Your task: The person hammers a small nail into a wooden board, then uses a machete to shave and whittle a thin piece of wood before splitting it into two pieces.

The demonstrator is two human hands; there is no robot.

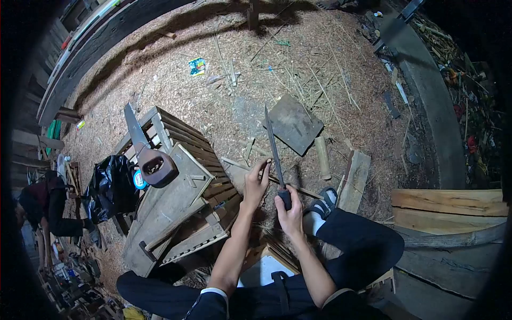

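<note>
In the middle of the head view, my right hand (289, 209) is wrapped round the dark handle of a long narrow blade (273, 145), which points up and away. My left hand (257, 180) is just left of the blade, fingers bent together near a thin stick (298, 188); what they pinch is too small to make out. To the left stands a slatted wooden crate (186, 130) with boards on top. A handsaw (156, 166) with a brown handle lies on it, its blade pointing up and left.
A square dark slab (295, 124) and a bamboo piece (322, 158) lie on the shavings ahead. A black plastic bag (111, 184) is beyond the crate. Another person (53, 205) bends at the far left. Planks (448, 205) lie at the right.
</note>
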